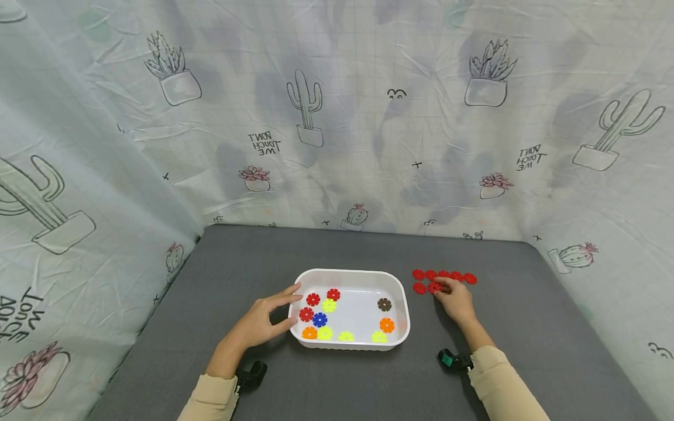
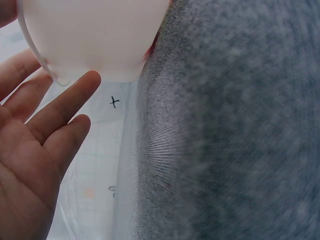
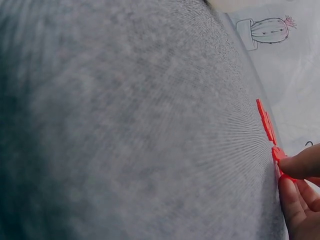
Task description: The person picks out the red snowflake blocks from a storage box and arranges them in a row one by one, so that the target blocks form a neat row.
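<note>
A white plastic tray (image 1: 363, 346) stands mid-table. My left hand (image 1: 261, 318) rests at its left end, thumb and fingers spread along the rim. In the left wrist view the fingers (image 2: 67, 107) are fairly straight beside the tray wall (image 2: 95, 40). To the tray's right, my right hand (image 1: 456, 300) pinches a red notched disc (image 1: 434, 287) between thumb and fingertips, close over the table. That disc (image 3: 276, 155) is partly hidden by the thumb in the right wrist view. Beside it lies another red disc (image 1: 419, 288), with a row of several red discs (image 1: 430, 274) behind.
Inside the tray are loose notched discs: several yellow ones (image 1: 346, 337), several red ones (image 1: 313, 299), a blue one (image 1: 319, 319), two orange ones (image 1: 387, 325) and a brown one (image 1: 384, 304). A patterned curtain (image 1: 337, 175) hangs around the grey table (image 1: 337, 386).
</note>
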`<state>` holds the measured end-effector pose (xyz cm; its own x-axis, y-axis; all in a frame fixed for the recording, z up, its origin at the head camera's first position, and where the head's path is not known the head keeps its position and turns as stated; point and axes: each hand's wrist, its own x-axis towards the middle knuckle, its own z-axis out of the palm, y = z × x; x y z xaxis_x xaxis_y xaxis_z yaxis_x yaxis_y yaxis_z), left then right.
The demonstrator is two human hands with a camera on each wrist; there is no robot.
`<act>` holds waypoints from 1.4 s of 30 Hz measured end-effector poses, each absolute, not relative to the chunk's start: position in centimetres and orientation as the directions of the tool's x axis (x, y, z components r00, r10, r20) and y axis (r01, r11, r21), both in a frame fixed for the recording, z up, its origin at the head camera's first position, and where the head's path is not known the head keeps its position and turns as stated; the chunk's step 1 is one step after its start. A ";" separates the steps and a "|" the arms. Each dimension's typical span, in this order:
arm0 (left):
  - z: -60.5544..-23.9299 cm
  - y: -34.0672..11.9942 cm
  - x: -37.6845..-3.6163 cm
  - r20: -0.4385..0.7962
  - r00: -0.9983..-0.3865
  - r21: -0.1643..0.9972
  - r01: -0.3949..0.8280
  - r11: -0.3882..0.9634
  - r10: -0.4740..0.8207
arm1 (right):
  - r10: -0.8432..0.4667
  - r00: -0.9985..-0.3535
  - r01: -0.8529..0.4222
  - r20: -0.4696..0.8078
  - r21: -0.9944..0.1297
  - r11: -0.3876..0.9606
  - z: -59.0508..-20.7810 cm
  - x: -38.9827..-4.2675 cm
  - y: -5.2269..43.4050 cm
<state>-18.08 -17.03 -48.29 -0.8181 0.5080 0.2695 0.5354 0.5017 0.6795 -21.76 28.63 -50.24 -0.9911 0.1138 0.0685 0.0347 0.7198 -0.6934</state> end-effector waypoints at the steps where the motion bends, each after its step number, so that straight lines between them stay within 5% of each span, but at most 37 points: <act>1: -48.3 -17.0 -18.1 0.270 -0.818 0.677 0.536 0.504 0.508 | 0.113 -0.991 0.034 0.069 -0.689 0.724 -50.2 -21.7 28.6; 20: -48.3 -17.0 -18.1 0.264 -0.822 0.683 0.529 0.504 0.505 | 0.150 -0.986 0.051 0.071 -0.731 0.681 -48.9 -21.5 27.9; 42: -48.2 -17.0 -18.1 0.272 -0.820 0.694 0.530 0.487 0.504 | -0.112 -0.984 -0.171 0.136 -0.895 0.412 -42.6 -20.5 18.5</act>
